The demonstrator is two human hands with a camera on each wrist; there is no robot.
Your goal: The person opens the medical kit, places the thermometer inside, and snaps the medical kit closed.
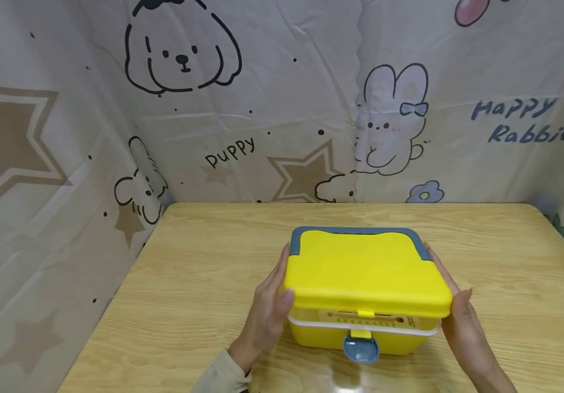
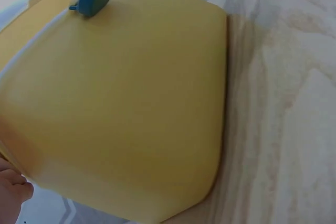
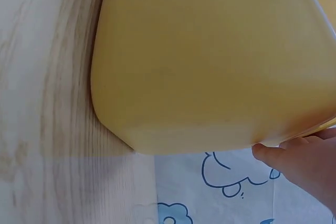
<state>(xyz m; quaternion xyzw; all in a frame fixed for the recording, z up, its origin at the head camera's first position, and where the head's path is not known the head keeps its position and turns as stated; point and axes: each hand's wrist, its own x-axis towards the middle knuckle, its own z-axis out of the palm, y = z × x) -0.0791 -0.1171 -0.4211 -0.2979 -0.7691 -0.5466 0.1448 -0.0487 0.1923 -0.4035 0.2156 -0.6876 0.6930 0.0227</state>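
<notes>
A yellow storage box (image 1: 311, 337) stands on the table, its hinged yellow lid (image 1: 367, 273) tilted a little up at the front. Through the gap a printed label (image 1: 367, 319) shows inside. The blue-grey latch (image 1: 361, 349) hangs unfastened at the front, and a blue-grey handle (image 1: 355, 230) lies along the lid's back edge. My left hand (image 1: 268, 311) holds the lid's left side, thumb at the front corner. At the opposite side my right hand (image 1: 463, 322) grips the lid near its front right corner. In the wrist views the box wall (image 2: 121, 98) hides most of both hands.
The light wooden table (image 1: 203, 284) stretches around the box on both sides. A white cloth (image 1: 262, 98) printed with cartoon animals and stars hangs behind the table and along its left side.
</notes>
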